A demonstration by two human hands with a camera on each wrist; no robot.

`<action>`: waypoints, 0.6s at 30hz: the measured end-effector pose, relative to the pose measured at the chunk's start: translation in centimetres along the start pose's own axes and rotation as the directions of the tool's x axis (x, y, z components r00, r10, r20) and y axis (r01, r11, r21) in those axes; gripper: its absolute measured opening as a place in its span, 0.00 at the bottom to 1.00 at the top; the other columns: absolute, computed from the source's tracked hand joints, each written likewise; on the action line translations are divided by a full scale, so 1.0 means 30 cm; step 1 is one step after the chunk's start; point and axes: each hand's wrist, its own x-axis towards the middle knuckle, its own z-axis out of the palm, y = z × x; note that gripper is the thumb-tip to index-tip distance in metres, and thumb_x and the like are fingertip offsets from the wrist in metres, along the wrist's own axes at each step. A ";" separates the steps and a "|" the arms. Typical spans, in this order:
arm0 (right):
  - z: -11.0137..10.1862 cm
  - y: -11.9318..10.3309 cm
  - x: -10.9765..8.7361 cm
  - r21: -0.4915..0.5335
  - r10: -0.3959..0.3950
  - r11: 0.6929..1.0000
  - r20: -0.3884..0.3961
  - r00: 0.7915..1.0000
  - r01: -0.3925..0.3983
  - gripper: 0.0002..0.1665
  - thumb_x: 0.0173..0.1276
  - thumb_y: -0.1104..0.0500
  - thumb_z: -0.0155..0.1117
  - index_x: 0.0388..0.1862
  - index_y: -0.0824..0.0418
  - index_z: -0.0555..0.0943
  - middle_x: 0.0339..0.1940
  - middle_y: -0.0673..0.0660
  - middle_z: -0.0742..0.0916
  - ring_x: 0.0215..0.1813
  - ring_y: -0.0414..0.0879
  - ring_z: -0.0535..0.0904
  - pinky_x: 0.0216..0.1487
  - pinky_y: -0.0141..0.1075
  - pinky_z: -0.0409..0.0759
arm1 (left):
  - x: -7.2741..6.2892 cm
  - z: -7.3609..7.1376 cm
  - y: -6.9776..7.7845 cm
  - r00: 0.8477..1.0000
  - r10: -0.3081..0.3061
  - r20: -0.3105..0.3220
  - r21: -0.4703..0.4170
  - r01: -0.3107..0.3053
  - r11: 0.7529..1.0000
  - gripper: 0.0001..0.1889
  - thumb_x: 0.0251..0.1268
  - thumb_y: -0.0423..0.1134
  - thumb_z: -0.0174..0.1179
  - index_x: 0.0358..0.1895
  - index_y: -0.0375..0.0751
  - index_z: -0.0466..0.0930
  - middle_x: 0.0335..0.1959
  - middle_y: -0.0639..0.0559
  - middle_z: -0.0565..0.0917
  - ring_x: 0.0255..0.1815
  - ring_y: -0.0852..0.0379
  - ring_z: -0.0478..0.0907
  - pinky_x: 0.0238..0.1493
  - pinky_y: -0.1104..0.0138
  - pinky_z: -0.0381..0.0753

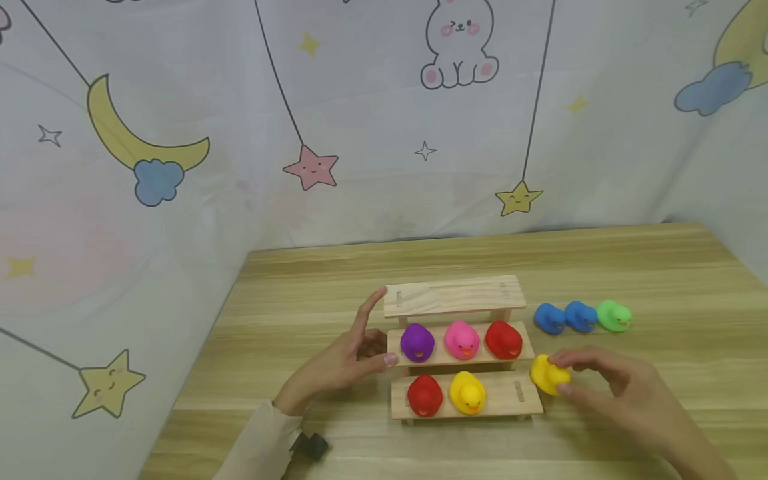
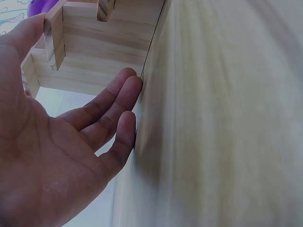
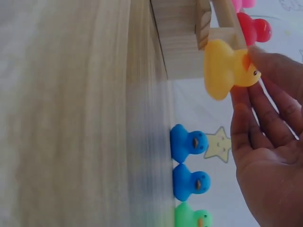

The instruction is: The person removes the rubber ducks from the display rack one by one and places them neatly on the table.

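Note:
A three-tier wooden rack stands on the table. At its left end is my left hand, its index fingertip by the top board and its thumb at the middle board's edge. In the left wrist view, the other fingers lie loosely bent beside the rack's side. My right hand pinches a yellow rubber duck by its head, just off the right end of the lower boards. The middle step carries a purple duck, a pink duck and a red duck.
On the bottom step sit another red duck and another yellow duck. Two blue ducks and a green duck stand in a row right of the rack. A printed cloth hangs behind the table.

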 end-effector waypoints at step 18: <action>-0.032 0.103 0.008 -0.139 0.349 0.921 -0.126 0.929 -0.365 0.19 0.66 0.57 0.82 0.55 0.55 0.89 0.51 0.27 0.89 0.55 0.12 0.76 0.54 0.10 0.71 | 0.001 0.001 0.005 1.000 -0.002 -0.003 -0.003 0.002 1.000 0.57 0.79 0.44 0.65 0.86 0.75 0.24 0.43 0.48 0.90 0.44 0.56 0.87 0.57 0.64 0.86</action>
